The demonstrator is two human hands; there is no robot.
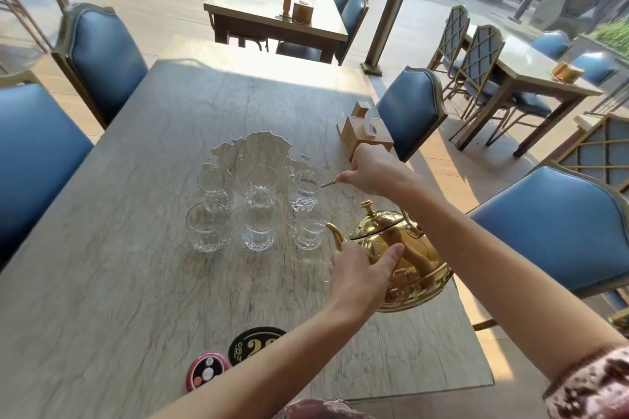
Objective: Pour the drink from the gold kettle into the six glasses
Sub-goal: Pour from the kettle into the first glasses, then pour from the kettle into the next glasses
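Blue chairs are set around the marble surface, where a wooden box and two round coasters are placed.

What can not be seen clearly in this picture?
Head view only:
- Kettle contents: the lid hides them.
- Handle: the right hand wraps its top, so the grip is hidden.
- Kettle's near side: the left hand covers it.
- Glasses: clear glass, so fill levels cannot be told.
- Black disc: the left arm cuts off its number.
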